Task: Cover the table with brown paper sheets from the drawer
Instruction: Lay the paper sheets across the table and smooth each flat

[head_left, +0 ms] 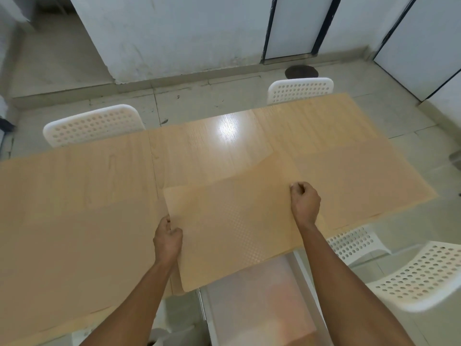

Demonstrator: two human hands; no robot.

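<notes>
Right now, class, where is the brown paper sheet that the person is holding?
In the head view, the brown paper sheet lies centre-front on the table, gripped by the left hand and right hand, its near edge overhanging the open drawer.

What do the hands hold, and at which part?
Both hold one paper sheet: left hand at its left edge, right hand at its far right corner.

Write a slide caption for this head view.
Both hands, left hand and right hand, hold a brown paper sheet over the table.

Bare table [214, 151] centre free btwn sheets; white chairs [92, 124] crowd far edge & right side.
</notes>
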